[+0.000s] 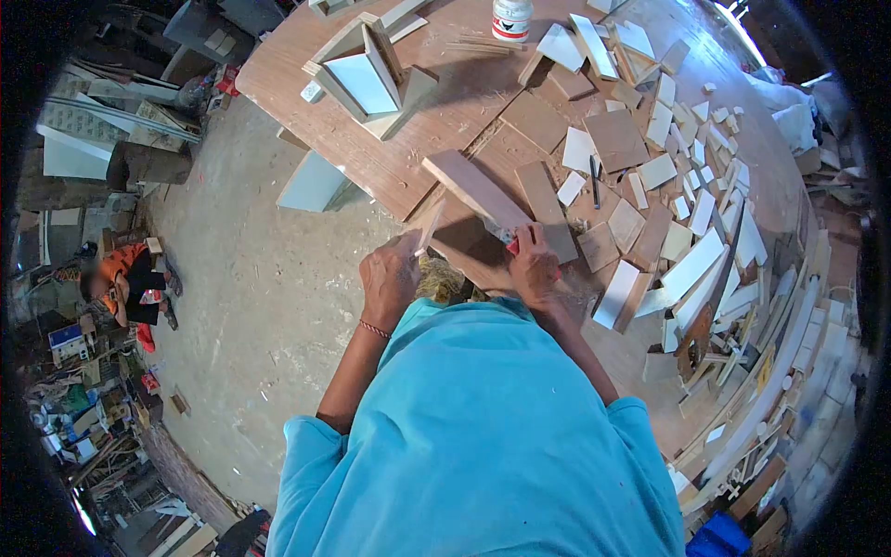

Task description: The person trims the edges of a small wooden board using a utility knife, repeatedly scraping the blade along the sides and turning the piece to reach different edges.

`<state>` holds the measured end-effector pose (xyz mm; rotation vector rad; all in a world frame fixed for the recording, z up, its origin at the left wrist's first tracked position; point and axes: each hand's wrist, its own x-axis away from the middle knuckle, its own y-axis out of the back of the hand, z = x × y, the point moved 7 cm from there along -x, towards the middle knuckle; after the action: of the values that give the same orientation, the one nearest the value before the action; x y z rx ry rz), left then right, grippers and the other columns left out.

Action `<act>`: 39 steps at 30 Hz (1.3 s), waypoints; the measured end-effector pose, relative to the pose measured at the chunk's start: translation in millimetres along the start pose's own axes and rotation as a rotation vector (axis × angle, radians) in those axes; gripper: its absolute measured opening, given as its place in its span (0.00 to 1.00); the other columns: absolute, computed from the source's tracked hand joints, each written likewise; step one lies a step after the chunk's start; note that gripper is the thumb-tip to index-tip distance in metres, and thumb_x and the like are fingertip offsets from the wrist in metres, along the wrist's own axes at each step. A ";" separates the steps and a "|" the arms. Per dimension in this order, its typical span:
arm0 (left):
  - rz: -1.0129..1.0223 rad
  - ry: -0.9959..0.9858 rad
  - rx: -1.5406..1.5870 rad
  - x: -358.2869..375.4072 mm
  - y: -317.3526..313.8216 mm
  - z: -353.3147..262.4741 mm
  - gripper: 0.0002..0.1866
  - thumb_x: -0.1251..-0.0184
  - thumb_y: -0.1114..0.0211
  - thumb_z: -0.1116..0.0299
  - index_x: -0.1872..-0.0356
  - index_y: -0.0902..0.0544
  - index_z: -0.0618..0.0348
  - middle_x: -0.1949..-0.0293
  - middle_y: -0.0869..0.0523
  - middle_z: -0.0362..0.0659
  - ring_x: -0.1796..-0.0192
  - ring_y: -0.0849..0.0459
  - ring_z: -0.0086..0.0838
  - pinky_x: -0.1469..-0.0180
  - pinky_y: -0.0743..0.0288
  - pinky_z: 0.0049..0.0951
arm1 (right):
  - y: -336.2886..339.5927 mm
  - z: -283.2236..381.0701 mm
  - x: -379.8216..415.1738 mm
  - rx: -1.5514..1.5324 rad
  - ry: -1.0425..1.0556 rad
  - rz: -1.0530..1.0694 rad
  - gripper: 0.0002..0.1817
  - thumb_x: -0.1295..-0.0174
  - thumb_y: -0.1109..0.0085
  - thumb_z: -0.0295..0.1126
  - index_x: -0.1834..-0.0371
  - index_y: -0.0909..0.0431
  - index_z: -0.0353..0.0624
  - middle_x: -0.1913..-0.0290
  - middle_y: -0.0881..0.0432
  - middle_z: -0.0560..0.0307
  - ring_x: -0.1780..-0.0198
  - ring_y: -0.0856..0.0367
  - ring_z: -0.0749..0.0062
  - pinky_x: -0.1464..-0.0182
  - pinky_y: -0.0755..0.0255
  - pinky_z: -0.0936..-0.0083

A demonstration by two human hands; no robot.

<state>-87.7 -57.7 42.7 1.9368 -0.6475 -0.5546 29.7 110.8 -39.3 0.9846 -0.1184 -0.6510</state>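
Observation:
My left hand (390, 277) is closed around a thin strip of wood (430, 226) that points up and away toward the table edge. My right hand (535, 265) grips a small red-handled tool (510, 245), pressed low at the near edge of the wooden table (445, 121). Just beyond both hands a long pale plank (475, 190) lies on the tabletop next to a brown board (546, 209). What the tool's tip touches is hidden by my fingers.
Many cut wood pieces, white and brown, cover the table's right side (687, 176). A small house-shaped wooden assembly (371, 79) and a white glue bottle (511, 19) stand farther back. A person in orange (130, 283) sits on the concrete floor at left among clutter.

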 end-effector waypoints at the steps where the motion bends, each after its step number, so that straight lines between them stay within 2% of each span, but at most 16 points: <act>1: 0.012 -0.012 0.012 2.0 -1.1 -1.5 0.16 0.58 0.41 0.77 0.62 0.22 0.57 0.66 0.19 0.49 0.68 0.20 0.43 0.68 0.27 0.36 | -11.0 -0.9 4.3 -0.015 -0.002 0.072 0.12 0.54 0.43 0.26 0.64 0.30 0.44 0.61 0.30 0.52 0.64 0.25 0.54 0.66 0.29 0.62; 5: 0.076 -0.037 0.033 8.4 -8.8 -7.4 0.16 0.58 0.40 0.77 0.62 0.23 0.57 0.68 0.19 0.48 0.69 0.21 0.43 0.69 0.27 0.36 | -21.3 -2.9 11.6 -0.065 0.039 0.090 0.13 0.55 0.42 0.26 0.64 0.30 0.40 0.63 0.29 0.48 0.66 0.25 0.50 0.69 0.31 0.62; 8: 0.051 -0.090 0.075 10.4 -8.1 -13.4 0.16 0.58 0.40 0.77 0.62 0.23 0.57 0.69 0.20 0.48 0.69 0.21 0.42 0.69 0.28 0.36 | -24.5 -3.1 13.5 -0.178 0.003 0.131 0.15 0.54 0.41 0.28 0.63 0.31 0.39 0.64 0.29 0.46 0.65 0.26 0.47 0.67 0.32 0.59; 10: 0.089 -0.071 0.079 10.3 -11.8 -11.7 0.17 0.59 0.41 0.78 0.62 0.22 0.57 0.68 0.19 0.48 0.68 0.20 0.42 0.69 0.27 0.35 | -12.8 -10.0 10.0 -0.226 -0.193 0.120 0.10 0.51 0.45 0.25 0.65 0.32 0.36 0.64 0.31 0.44 0.61 0.28 0.46 0.63 0.33 0.60; 13: 0.155 -0.075 0.066 11.3 -24.1 -11.2 0.18 0.60 0.41 0.78 0.61 0.21 0.57 0.65 0.18 0.48 0.67 0.20 0.42 0.68 0.27 0.35 | -16.9 -32.0 -2.6 -0.062 -0.197 0.071 0.11 0.50 0.45 0.24 0.64 0.32 0.35 0.63 0.30 0.41 0.59 0.29 0.44 0.62 0.35 0.59; 15: 0.176 -0.091 0.047 11.6 -31.7 -11.7 0.18 0.59 0.42 0.78 0.61 0.21 0.58 0.65 0.18 0.48 0.67 0.20 0.42 0.68 0.27 0.35 | -20.9 -35.8 -7.4 -0.116 -0.203 0.045 0.11 0.50 0.47 0.21 0.62 0.32 0.35 0.61 0.29 0.40 0.59 0.30 0.43 0.62 0.35 0.58; 17: 0.187 -0.118 0.046 11.9 -36.5 -13.3 0.18 0.58 0.41 0.78 0.60 0.21 0.58 0.64 0.19 0.48 0.67 0.20 0.41 0.68 0.26 0.35 | -31.7 -36.5 -6.9 -0.125 -0.134 0.024 0.18 0.55 0.43 0.22 0.57 0.31 0.37 0.60 0.27 0.41 0.60 0.27 0.44 0.60 0.33 0.61; 21: 0.174 -0.144 0.059 10.8 -41.3 -17.3 0.17 0.57 0.41 0.77 0.60 0.22 0.58 0.65 0.19 0.48 0.67 0.20 0.42 0.68 0.26 0.35 | -38.6 -39.1 1.0 -0.225 -0.196 0.121 0.19 0.54 0.43 0.23 0.56 0.31 0.37 0.61 0.27 0.41 0.59 0.28 0.44 0.59 0.34 0.62; 23: 0.197 -0.157 0.045 9.7 -43.2 -20.9 0.17 0.56 0.41 0.77 0.60 0.22 0.58 0.66 0.19 0.49 0.67 0.20 0.42 0.69 0.27 0.35 | -32.2 -38.5 2.9 -0.266 -0.274 0.154 0.15 0.51 0.45 0.24 0.58 0.33 0.35 0.64 0.27 0.37 0.59 0.29 0.42 0.60 0.34 0.60; 27: 0.190 -0.193 0.028 6.1 -52.0 -22.6 0.15 0.55 0.42 0.77 0.61 0.22 0.57 0.70 0.19 0.48 0.69 0.20 0.42 0.71 0.28 0.36 | -16.4 -30.7 10.5 -0.313 -0.280 0.133 0.13 0.47 0.48 0.28 0.59 0.32 0.35 0.64 0.27 0.36 0.59 0.28 0.42 0.59 0.34 0.59; 30: 0.197 -0.180 -0.006 -0.1 -59.1 -26.1 0.12 0.54 0.43 0.76 0.64 0.23 0.57 0.73 0.21 0.47 0.71 0.21 0.42 0.73 0.29 0.37 | -16.9 -22.5 24.2 -0.362 -0.295 0.218 0.14 0.44 0.50 0.30 0.57 0.32 0.35 0.66 0.25 0.35 0.61 0.27 0.41 0.61 0.34 0.58; 32: 0.164 -0.207 -0.023 -6.8 -60.7 -36.7 0.10 0.53 0.44 0.76 0.66 0.24 0.56 0.75 0.22 0.47 0.73 0.22 0.42 0.75 0.31 0.37 | -23.1 -21.1 30.4 -0.277 -0.359 0.336 0.13 0.42 0.53 0.34 0.60 0.32 0.36 0.67 0.26 0.34 0.62 0.27 0.40 0.63 0.34 0.56; 33: 0.166 -0.208 -0.021 -7.9 -63.8 -38.5 0.10 0.53 0.44 0.76 0.66 0.24 0.56 0.75 0.22 0.47 0.73 0.22 0.42 0.75 0.31 0.37 | -24.5 -23.9 32.1 -0.275 -0.362 0.336 0.13 0.42 0.53 0.34 0.60 0.32 0.36 0.67 0.26 0.34 0.62 0.27 0.40 0.63 0.34 0.56; 35: 0.095 -0.322 -0.004 -7.6 -64.5 -48.9 0.08 0.53 0.47 0.74 0.70 0.25 0.63 0.77 0.23 0.49 0.76 0.22 0.41 0.77 0.31 0.36 | -29.0 -21.7 32.2 -0.271 -0.216 0.340 0.12 0.41 0.53 0.35 0.63 0.33 0.37 0.70 0.25 0.34 0.65 0.26 0.40 0.66 0.34 0.54; 39: 0.081 -0.260 -0.059 -11.5 -59.4 -57.1 0.07 0.54 0.44 0.75 0.70 0.24 0.58 0.77 0.22 0.47 0.74 0.21 0.41 0.75 0.30 0.38 | -31.9 -22.4 26.3 -0.175 -0.247 0.403 0.12 0.41 0.55 0.37 0.66 0.34 0.38 0.73 0.25 0.36 0.67 0.26 0.42 0.68 0.34 0.53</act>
<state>-48.7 9.8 13.8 1.7896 -0.8602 -0.7734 44.8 100.4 -82.7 0.6810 -0.4578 -0.4002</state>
